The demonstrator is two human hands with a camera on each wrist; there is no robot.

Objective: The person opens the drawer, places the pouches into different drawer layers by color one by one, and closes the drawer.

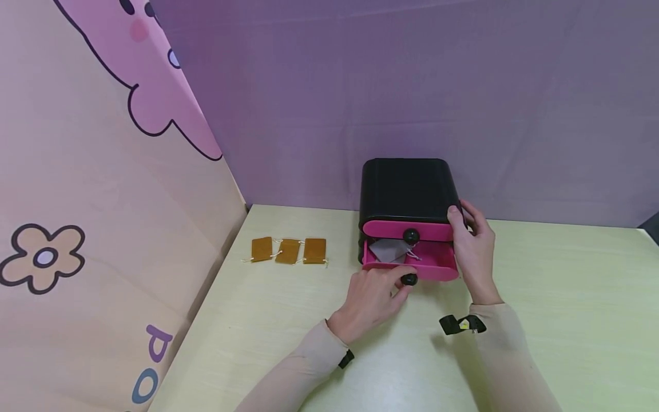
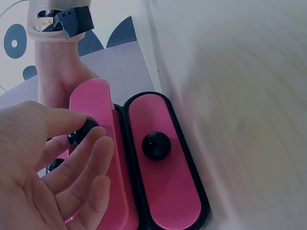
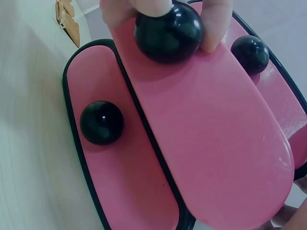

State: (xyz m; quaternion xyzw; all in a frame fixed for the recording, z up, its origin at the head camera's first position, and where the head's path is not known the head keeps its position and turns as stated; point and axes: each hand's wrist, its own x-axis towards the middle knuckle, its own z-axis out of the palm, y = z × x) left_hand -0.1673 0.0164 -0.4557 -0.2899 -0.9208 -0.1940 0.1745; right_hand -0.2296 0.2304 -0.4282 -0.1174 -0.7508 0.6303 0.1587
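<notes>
A small black drawer cabinet [image 1: 407,186] with pink drawer fronts stands against the back wall. Its middle drawer [image 1: 437,273] is pulled out, and a grey drawstring pouch [image 1: 389,250] lies inside on the left. With thumb and fingers my left hand [image 1: 372,298] pinches the round black knob [image 2: 82,132] of this drawer. My right hand [image 1: 475,254] grips the cabinet's right side, thumb at the front upper corner. The top drawer [image 1: 383,229] is closed, as is the bottom drawer [image 3: 139,184], which shows in both wrist views.
Left of the cabinet, three brown drawstring pouches [image 1: 287,252] lie in a row on the pale wooden table [image 1: 566,320]. A purple cloth [image 1: 309,103] hangs behind; a cream printed sheet [image 1: 103,189] covers the left side.
</notes>
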